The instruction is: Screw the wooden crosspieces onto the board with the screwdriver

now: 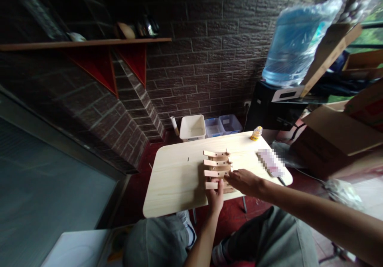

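Note:
A small wooden rack (pixel 219 163), built of several pale slats with dark holes across darker wood, stands on the light wooden table (pixel 173 179). My left hand (pixel 214 197) grips its near end, the thumb lying by the front slat. At the rack's right side is my right hand (pixel 242 180), fingers bent and pressed together against the slat ends. Whatever those fingertips hold, if anything, is hidden. Short pegs or screws stick up at the right ends of the far slats. A small dark screw or nail (pixel 188 159) lies left of the rack.
A yellow-capped bottle (pixel 256 133) stands at the table's far right corner, with a blurred-out flat object (pixel 271 162) nearer. Behind the table are a cream bin (pixel 193 126) and blue plastic tubs (pixel 222 125). A water dispenser (pixel 263 103) and cardboard boxes (pixel 335 139) stand right.

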Demonstrator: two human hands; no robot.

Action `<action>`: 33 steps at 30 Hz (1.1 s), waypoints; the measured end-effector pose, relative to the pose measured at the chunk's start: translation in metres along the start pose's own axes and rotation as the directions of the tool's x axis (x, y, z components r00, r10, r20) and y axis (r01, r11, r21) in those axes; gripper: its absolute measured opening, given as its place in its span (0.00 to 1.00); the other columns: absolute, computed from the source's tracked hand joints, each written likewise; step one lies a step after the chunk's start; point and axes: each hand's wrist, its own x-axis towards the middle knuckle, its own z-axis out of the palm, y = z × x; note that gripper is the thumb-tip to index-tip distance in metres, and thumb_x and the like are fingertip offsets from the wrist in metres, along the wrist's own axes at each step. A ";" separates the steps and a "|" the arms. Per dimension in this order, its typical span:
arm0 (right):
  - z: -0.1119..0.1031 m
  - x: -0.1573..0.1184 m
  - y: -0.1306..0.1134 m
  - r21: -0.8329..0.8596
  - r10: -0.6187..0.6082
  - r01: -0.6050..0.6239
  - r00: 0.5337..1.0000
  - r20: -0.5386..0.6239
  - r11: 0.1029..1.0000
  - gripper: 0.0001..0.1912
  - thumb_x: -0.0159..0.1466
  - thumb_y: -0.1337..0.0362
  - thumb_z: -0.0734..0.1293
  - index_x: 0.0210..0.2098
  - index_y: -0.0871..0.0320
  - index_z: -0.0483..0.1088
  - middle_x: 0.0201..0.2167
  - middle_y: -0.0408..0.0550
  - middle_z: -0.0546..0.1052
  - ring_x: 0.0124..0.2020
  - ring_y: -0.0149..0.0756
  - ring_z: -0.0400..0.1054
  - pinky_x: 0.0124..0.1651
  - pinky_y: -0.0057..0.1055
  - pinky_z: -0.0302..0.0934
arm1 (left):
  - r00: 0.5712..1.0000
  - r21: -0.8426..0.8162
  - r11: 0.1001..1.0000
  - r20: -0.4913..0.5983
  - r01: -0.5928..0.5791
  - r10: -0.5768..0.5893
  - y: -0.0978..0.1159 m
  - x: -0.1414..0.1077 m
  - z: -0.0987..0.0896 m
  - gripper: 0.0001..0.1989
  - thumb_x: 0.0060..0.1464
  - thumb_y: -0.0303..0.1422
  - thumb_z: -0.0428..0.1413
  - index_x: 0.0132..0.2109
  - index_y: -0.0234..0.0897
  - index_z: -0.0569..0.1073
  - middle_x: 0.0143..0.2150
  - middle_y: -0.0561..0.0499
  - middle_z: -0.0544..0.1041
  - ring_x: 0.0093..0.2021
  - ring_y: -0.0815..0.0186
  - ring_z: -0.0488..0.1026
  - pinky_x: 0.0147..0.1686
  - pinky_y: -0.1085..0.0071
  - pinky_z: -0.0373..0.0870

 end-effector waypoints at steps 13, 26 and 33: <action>0.026 -0.006 -0.004 0.078 0.201 -0.198 0.979 -0.023 0.977 0.15 0.66 0.67 0.60 0.51 0.65 0.65 0.34 0.55 0.77 0.28 0.39 0.72 0.27 0.33 0.62 | 1.000 0.055 0.998 -0.024 0.003 -0.002 -0.005 0.000 0.002 0.15 0.60 0.45 0.53 0.36 0.38 0.76 0.40 0.44 0.77 0.44 0.56 0.75 0.50 0.57 0.71; 0.023 -0.003 -0.006 0.077 0.193 -0.189 0.980 -0.047 0.979 0.10 0.67 0.69 0.60 0.48 0.62 0.66 0.32 0.52 0.77 0.30 0.38 0.73 0.30 0.31 0.60 | 0.999 0.039 0.999 0.020 0.026 -0.027 -0.005 -0.002 0.000 0.15 0.60 0.44 0.52 0.38 0.38 0.75 0.41 0.43 0.78 0.46 0.56 0.75 0.50 0.57 0.71; 0.027 0.005 -0.004 0.115 0.330 -0.327 0.944 -0.012 0.938 0.17 0.63 0.68 0.63 0.52 0.66 0.64 0.36 0.57 0.77 0.34 0.43 0.74 0.33 0.34 0.64 | 1.000 0.066 0.998 0.003 -0.003 0.002 -0.004 -0.002 0.001 0.16 0.60 0.45 0.52 0.36 0.38 0.75 0.37 0.45 0.77 0.42 0.57 0.76 0.47 0.58 0.72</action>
